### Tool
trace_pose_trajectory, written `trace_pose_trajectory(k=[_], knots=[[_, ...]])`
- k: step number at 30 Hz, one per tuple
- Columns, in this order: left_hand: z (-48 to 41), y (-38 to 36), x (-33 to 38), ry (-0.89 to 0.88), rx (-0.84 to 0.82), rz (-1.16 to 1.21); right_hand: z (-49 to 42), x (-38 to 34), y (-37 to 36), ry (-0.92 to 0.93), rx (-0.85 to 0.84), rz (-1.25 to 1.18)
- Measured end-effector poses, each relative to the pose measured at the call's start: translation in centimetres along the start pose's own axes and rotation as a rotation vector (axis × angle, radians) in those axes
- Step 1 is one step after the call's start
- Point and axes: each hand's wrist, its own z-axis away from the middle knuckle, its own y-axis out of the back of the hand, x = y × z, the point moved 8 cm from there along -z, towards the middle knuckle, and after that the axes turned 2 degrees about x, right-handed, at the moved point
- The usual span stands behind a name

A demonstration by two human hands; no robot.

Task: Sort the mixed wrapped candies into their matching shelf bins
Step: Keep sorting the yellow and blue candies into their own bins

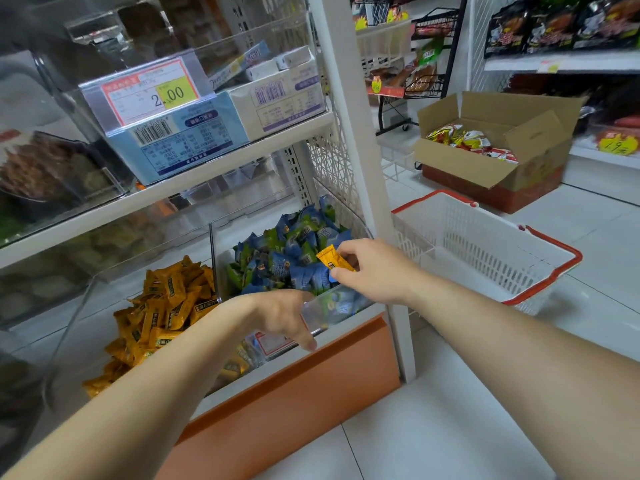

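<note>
- One white shelf unit (349, 133) fills the left side of the aisle. Its bottom shelf sits above an orange base panel (294, 393).
- An open cardboard box (540, 133) of red and yellow snack packets stands on the floor well off to the right.
- A white shopping basket (485, 251) with a red rim sits on the tiles just beside the shelf post.
- Two clear bins share the bottom shelf side by side. The left bin (74, 320) holds a heap of yellow wrapped candies (166, 306), and the right bin (343, 306) holds blue and green wrapped candies (294, 251).
- The left hand (277, 317) rests on the right bin's front wall, thumb (308, 342) pointing down the outside. Its fingers are hidden, so I cannot tell whether it grips.
- The right hand (374, 268) hovers over the blue and green pile, thumb and fingertips pinching one candy.
- That orange-yellow wrapped candy (332, 259) is tilted, held just above the right bin's pile.
</note>
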Motion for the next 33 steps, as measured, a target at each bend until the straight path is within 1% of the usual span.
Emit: trace_pose_trajectory(k=[2, 4, 8, 10, 11, 14, 16, 18, 20, 21, 22, 24, 26, 28, 30, 31, 33], knots=[[0.3, -0.2, 0.3, -0.009, -0.025, 0.034, 0.0, -0.1, -0.1, -0.004, -0.007, 0.001], [0.4, -0.3, 0.5, -0.009, -0.002, 0.031, 0.0, -0.1, -0.2, -0.006, -0.014, 0.012], [0.8, 0.2, 0.2, 0.006, 0.085, -0.047, -0.1, 0.0, -0.3, -0.029, -0.02, 0.044], [1.4, 0.9, 0.6, -0.02, 0.163, -0.074, -0.1, 0.1, -0.2, -0.051, -0.013, 0.047], [1.8, 1.5, 0.8, -0.047, 0.225, -0.049, -0.1, 0.1, -0.2, -0.06, -0.01, 0.053], [3.8, 3.6, 0.6, -0.13, 0.452, 0.196, -0.1, -0.1, -0.1, -0.068, 0.02, 0.024], [5.6, 4.9, -0.3, -0.145, 0.61, 0.37, -0.1, -0.6, -0.2, -0.064, 0.043, -0.084], [7.3, 5.5, -1.6, -0.139, 0.738, 0.645, -0.2, -1.7, -0.2, -0.048, 0.073, -0.231], [8.5, 5.1, -2.2, -0.167, 0.775, 0.989, -0.2, -3.1, -0.4, -0.032, 0.092, -0.367], [9.0, 4.9, -2.3, -0.185, 0.778, 1.102, -0.1, -3.9, -0.6, -0.031, 0.084, -0.43], [9.5, 4.7, -2.3, -0.209, 0.783, 1.159, -0.1, -4.5, -1.0, -0.036, 0.062, -0.493], [10.4, 4.8, -2.1, -0.268, 0.8, 1.161, 0.1, -5.6, -2.1, -0.057, 0.003, -0.608], [11.1, 4.9, -2.2, -0.298, 0.834, 1.08, 0.3, -6.4, -3.2, -0.094, -0.027, -0.698], [11.9, 4.9, -2.7, -0.302, 0.88, 1.029, 0.5, -6.8, -3.8, -0.136, 0.016, -0.748], [12.6, 4.7, -3.5, -0.304, 0.916, 1.051, 0.6, -7.1, -3.7, -0.167, 0.102, -0.763], [12.9, 4.6, -3.7, -0.307, 0.925, 1.068, 0.7, -7.3, -3.7, -0.164, 0.137, -0.751], [13.3, 4.5, -4.3, -0.308, 0.948, 1.084, 0.6, -8.0, -3.9, -0.135, 0.153, -0.718]])
